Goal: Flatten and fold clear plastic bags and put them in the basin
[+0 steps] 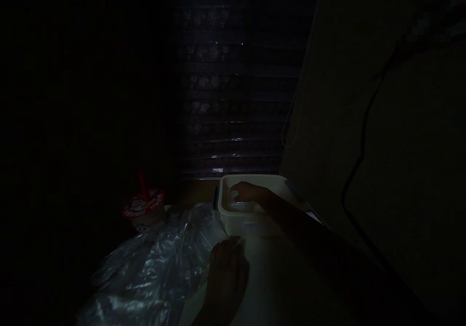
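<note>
While the scene is sunk in near-darkness, the right hand (pixel 247 191) is lowered into a white basin (pixel 251 224), its fingers curled at some clear plastic packaging (pixel 242 205) lying in the basin's left end; whether this is gripped cannot be told; the left hand (pixel 226 275) is held apart from the right, in front of the basin and beside crumpled clear plastic film (pixel 156 263), its grip obscured by shadow; beyond the film, a cup (pixel 147 204) is topped with a red straw (pixel 143 183).
</note>
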